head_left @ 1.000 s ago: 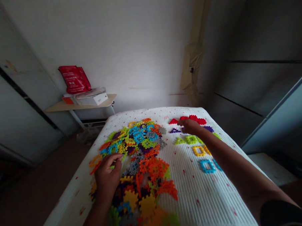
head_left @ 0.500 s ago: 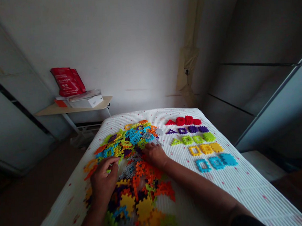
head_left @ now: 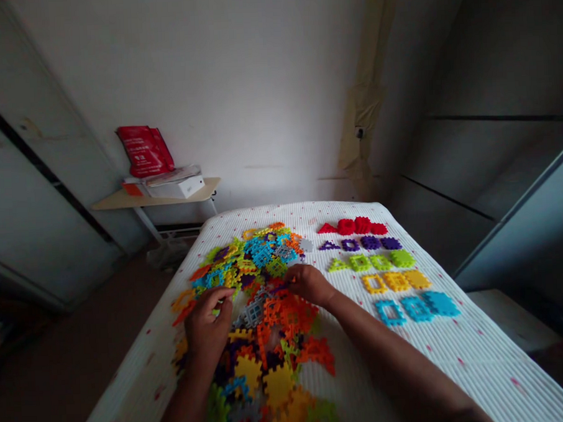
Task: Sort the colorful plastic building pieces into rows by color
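Observation:
My right hand [head_left: 309,284] is closed at the right edge of a mixed heap of toothed plastic building pieces [head_left: 277,385]. A thin purple building piece [head_left: 280,288] sticks out to the left from its fingertips. At the heap's left side, the thumb and forefinger of my left hand [head_left: 207,326] are bent together in a pinch; what lies between the tips is too small to make out. Grey lattice pieces [head_left: 253,313] and orange pieces [head_left: 290,313] lie between and below the hands. Blue pieces [head_left: 259,252] are in the far part of the heap.
To the right, building pieces lie in colour rows: red [head_left: 362,225], purple [head_left: 369,242], green [head_left: 402,258], yellow [head_left: 419,279] and blue [head_left: 441,303]. They rest on a white ribbed cover [head_left: 354,382]. A side table [head_left: 117,201] holds a red bag [head_left: 143,152] and a white box [head_left: 182,187].
My right hand has drawn back from the heap a little, with a purple piece now showing in its fingers. The left hand keeps its pinch. The whole view has shifted slightly.

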Demonstrator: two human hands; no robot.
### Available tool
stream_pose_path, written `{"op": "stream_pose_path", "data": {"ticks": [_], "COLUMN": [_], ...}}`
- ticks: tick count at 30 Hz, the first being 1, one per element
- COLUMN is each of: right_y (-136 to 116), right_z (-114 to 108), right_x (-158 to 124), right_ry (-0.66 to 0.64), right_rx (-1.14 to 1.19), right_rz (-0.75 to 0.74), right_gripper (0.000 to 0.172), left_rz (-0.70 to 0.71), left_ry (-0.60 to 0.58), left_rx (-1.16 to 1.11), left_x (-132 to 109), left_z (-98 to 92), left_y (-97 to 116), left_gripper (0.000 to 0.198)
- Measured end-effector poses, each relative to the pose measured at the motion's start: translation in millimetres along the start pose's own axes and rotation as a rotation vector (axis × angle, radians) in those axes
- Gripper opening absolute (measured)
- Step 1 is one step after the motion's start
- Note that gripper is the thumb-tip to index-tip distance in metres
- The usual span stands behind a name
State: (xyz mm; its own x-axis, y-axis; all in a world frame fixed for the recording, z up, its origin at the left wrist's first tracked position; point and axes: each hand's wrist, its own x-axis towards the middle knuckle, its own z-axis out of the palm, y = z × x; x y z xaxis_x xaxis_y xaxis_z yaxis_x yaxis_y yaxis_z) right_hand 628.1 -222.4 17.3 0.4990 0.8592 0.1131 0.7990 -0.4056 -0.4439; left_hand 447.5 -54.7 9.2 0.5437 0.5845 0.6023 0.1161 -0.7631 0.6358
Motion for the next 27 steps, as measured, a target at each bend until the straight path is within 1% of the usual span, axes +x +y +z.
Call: {"op": "stream_pose_path", "data": {"ticks": [3, 5, 7, 9, 11, 13, 16, 20, 23, 27], "right_y": [16, 28, 38, 45, 48, 50, 50, 51, 49, 42], "right_z": [-17, -27, -35, -39, -38, -33, -27, -28, -29, -24], "right_x": [-2, -5, -7, -9, -9, -9, -9, -10, -13, -14], "right_ry": [0.016, -0.014, -0.075, -0.115, -0.121, -0.122, -0.106, -0.070, -0.100, -0.133], "right_rx": [0.146, 0.187, 0.144, 0.000, -0.170, -0.269, -0.287, -0.291, -0.363, -0.462], "right_rz": [0.070, 0.118, 0.154, 0.185, 0.217, 0.249, 0.253, 0.198, 0.163, 0.133], "right_gripper": [0.015, 0.018, 0.022, 0.025, 0.028, 0.028, 0.031, 0.040, 0.038, 0.033], "left_rz": [0.003, 0.000, 0.003, 0.011, 0.010, 0.001, 0.001, 0.000, -0.015, -0.032], "left_ry": [-0.001, -0.002, -0.004, -0.009, -0.018, -0.023, -0.020, -0.021, -0.052, -0.123], "left_rx": [0.002, 0.002, 0.005, 0.013, 0.020, 0.020, 0.011, 0.013, 0.016, 0.008], "left_x": [0, -1, -1, -1, -1, -1, -1, -1, -1, -1], "left_z": [-0.1, 0.0, 0.2, 0.5, 0.8, 1.1, 1.2, 1.8, 3.6, 6.6], "left_y": [0, 1, 1, 1, 1, 1, 0, -2, -6, -9], "left_gripper": [0.016, 0.016, 0.016, 0.016, 0.016, 0.016, 0.017, 0.017, 0.017, 0.018]}}
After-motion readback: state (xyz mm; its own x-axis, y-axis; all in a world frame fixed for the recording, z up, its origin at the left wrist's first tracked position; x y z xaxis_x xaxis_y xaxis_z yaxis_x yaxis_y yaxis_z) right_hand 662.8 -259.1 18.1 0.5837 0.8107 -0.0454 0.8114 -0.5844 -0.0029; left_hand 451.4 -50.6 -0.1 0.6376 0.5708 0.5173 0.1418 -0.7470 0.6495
